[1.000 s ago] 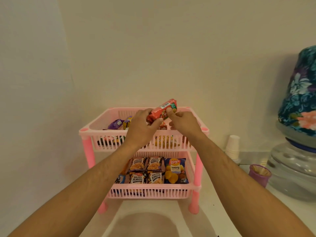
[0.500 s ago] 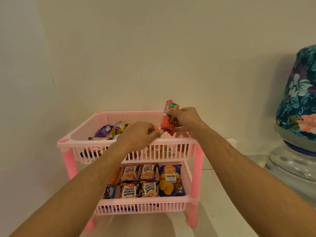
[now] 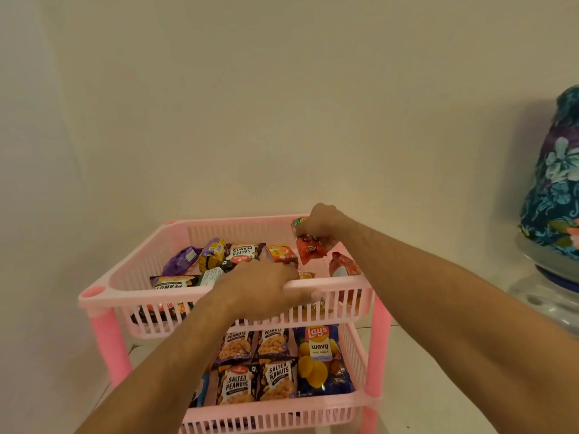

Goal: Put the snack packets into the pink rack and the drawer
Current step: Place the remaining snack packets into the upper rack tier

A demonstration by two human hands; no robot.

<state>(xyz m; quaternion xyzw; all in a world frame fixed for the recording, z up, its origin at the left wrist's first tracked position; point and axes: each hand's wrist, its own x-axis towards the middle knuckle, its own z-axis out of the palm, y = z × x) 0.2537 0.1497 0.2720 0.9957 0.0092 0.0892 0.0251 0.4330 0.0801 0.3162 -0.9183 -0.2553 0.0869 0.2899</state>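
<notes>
A pink two-tier rack [image 3: 125, 292] stands against the wall. My right hand [image 3: 322, 223] grips a red snack packet [image 3: 308, 250] upright at the top tier's back right corner, beside another red packet [image 3: 343, 266]. My left hand [image 3: 260, 289] rests on the top tier's front rim, fingers curled over it, with no packet in it. The top tier holds several packets, among them purple [image 3: 181, 261] and salted peanuts [image 3: 242, 253]. The lower tier holds salted peanuts packets [image 3: 238, 383] and a blue Lay's bag [image 3: 319, 358]. No drawer is in view.
A water dispenser with a floral-covered bottle [image 3: 554, 195] stands at the right on the white counter [image 3: 416, 386]. Plain walls close in behind and to the left of the rack.
My right hand has carried the red packet back and down into the top tier's right corner. My left hand let go of it and dropped to the front rim. The view moved closer.
</notes>
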